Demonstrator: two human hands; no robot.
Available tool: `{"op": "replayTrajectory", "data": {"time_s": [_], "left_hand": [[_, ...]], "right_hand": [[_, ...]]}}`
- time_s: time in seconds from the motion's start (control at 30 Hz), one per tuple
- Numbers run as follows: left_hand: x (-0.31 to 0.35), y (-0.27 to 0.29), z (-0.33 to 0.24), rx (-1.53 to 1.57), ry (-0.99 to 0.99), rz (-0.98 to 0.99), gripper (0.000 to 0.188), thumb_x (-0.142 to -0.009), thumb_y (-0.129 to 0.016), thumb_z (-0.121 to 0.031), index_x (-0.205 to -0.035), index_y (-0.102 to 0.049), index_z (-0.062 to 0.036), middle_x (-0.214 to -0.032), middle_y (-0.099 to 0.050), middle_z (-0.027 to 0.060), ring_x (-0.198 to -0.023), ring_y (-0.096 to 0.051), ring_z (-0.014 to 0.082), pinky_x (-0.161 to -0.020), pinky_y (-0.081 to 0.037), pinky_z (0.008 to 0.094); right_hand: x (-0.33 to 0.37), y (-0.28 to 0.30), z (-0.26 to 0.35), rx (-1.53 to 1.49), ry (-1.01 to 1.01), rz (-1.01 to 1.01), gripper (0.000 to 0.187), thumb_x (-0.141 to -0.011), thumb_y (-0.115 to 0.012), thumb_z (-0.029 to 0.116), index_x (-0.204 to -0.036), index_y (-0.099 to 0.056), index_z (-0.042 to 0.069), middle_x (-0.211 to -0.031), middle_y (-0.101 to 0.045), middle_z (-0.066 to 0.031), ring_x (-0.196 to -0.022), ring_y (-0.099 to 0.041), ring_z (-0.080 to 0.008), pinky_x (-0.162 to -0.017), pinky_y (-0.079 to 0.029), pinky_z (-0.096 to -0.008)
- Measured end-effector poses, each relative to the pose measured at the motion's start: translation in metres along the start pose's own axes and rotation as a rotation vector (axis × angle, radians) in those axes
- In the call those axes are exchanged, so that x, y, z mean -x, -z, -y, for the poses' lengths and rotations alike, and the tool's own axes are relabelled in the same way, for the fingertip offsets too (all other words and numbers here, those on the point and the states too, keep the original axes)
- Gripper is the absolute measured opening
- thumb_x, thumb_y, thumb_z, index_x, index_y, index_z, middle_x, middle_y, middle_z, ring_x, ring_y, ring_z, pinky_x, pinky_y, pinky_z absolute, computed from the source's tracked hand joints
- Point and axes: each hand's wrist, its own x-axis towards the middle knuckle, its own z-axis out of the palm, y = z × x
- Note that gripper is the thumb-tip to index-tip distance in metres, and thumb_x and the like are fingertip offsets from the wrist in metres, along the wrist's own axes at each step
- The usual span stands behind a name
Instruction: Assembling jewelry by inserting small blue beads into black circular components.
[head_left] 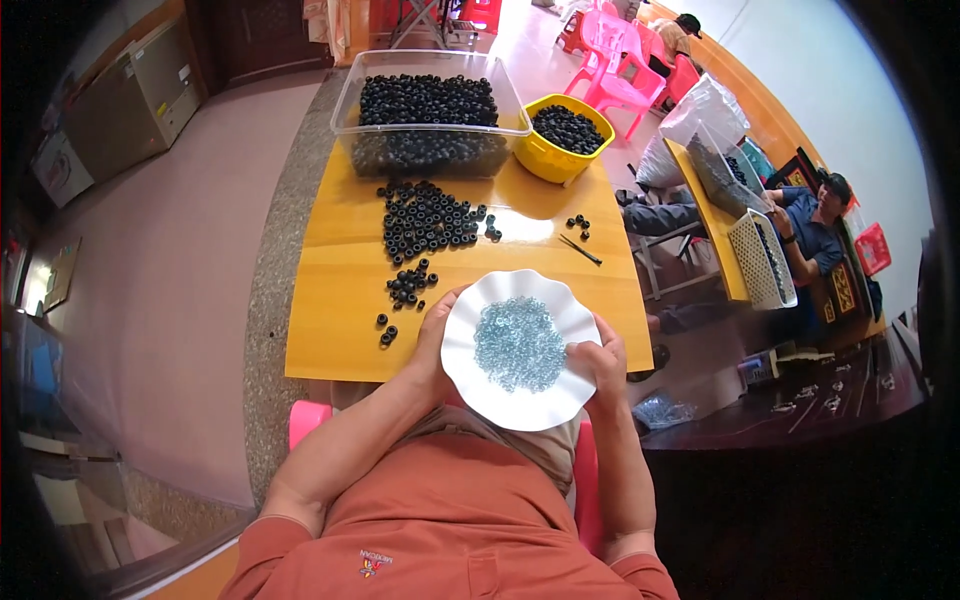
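Between both hands I hold a white plate (574, 391) with a wavy rim, over the near edge of the table. A layer of small, clear, bluish pieces (520, 343) covers its middle; they look like tiny rings or beads. My left hand (436, 330) grips the plate's left rim, its fingers partly hidden beneath. My right hand (600, 362) closes on the right rim, the thumb lying on top near the pieces. Beyond the plate, many black ring-shaped parts (425, 222) are spread on the table, with a smaller cluster (408, 286) nearer my left hand.
On the wooden table (335, 290) stand a clear plastic bin (430, 150) and a yellow basin (555, 160), both full of black parts. Dark tweezers (581, 250) lie at the right. Another person (815, 230) sits by a white basket (762, 260). Pink chairs (618, 65) stand behind.
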Motion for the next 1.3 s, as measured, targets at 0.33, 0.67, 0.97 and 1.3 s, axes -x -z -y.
{"op": "replayTrajectory", "data": {"time_s": [0.33, 0.67, 0.97, 1.3], "left_hand": [[0.003, 0.000, 0.000, -0.043, -0.013, -0.033, 0.030, -0.099, -0.041, -0.025, -0.120, -0.054, -0.0070, -0.102, -0.063, 0.0085, -0.091, -0.064, 0.0190, -0.079, -0.055, 0.0329], [0.001, 0.000, 0.001, -0.034, -0.003, -0.070, 0.024, -0.096, -0.051, -0.014, -0.118, -0.053, -0.0038, -0.103, -0.064, 0.0099, -0.087, -0.065, 0.0164, -0.076, -0.056, 0.0293], [0.001, 0.001, 0.004, -0.062, -0.042, -0.045, 0.024, -0.095, -0.055, -0.013, -0.117, -0.053, -0.0034, -0.100, -0.064, 0.0101, -0.085, -0.065, 0.0151, -0.074, -0.056, 0.0282], [0.005, -0.005, 0.001, -0.052, -0.004, -0.067, 0.025, -0.096, -0.053, -0.016, -0.118, -0.052, -0.0040, -0.101, -0.064, 0.0096, -0.087, -0.065, 0.0159, -0.076, -0.057, 0.0287]], "right_hand": [[-0.003, 0.005, -0.014, 0.012, 0.003, -0.022, 0.050, -0.070, -0.054, 0.000, -0.119, -0.055, -0.008, -0.096, -0.066, -0.0124, -0.077, -0.064, -0.0160, -0.068, -0.052, -0.0258], [-0.003, 0.006, -0.013, -0.013, 0.007, -0.025, 0.049, -0.071, -0.054, 0.001, -0.119, -0.054, -0.008, -0.097, -0.066, -0.0122, -0.078, -0.064, -0.0159, -0.069, -0.052, -0.0256], [-0.001, 0.007, -0.012, -0.060, 0.007, -0.030, 0.049, -0.070, -0.055, 0.001, -0.118, -0.054, -0.008, -0.095, -0.065, -0.0120, -0.076, -0.064, -0.0165, -0.068, -0.052, -0.0266], [-0.001, 0.009, -0.011, 0.001, 0.011, -0.006, 0.050, -0.070, -0.054, 0.000, -0.119, -0.055, -0.007, -0.097, -0.065, -0.0118, -0.079, -0.064, -0.0158, -0.069, -0.052, -0.0265]]}}
